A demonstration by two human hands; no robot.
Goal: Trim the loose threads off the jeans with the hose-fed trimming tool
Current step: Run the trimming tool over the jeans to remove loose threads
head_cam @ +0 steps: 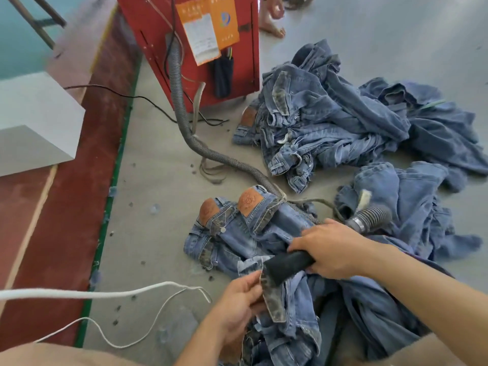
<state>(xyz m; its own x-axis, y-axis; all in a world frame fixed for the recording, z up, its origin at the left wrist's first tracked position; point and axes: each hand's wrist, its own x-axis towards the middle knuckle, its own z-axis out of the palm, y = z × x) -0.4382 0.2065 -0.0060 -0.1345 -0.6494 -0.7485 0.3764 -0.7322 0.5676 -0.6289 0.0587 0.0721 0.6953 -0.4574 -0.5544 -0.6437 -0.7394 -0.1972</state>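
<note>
Orange label (pixel 223 18) on red machine (pixel 190 43) (writing unreadable)

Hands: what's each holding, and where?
Right hand grips the trimmer by its black handle; left hand pinches the jeans at the waistband.

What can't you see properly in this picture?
- Trimmer tip, head view: it sits against the waistband, so the cutting end is hidden.
- Loose threads: too small to make out.
- Left hand fingertips: tucked behind the jeans.
- Hose middle: runs under denim before reaching the right hand.
- Red machine: top cut off by the edge.
- Orange labels: print blurred.
</note>
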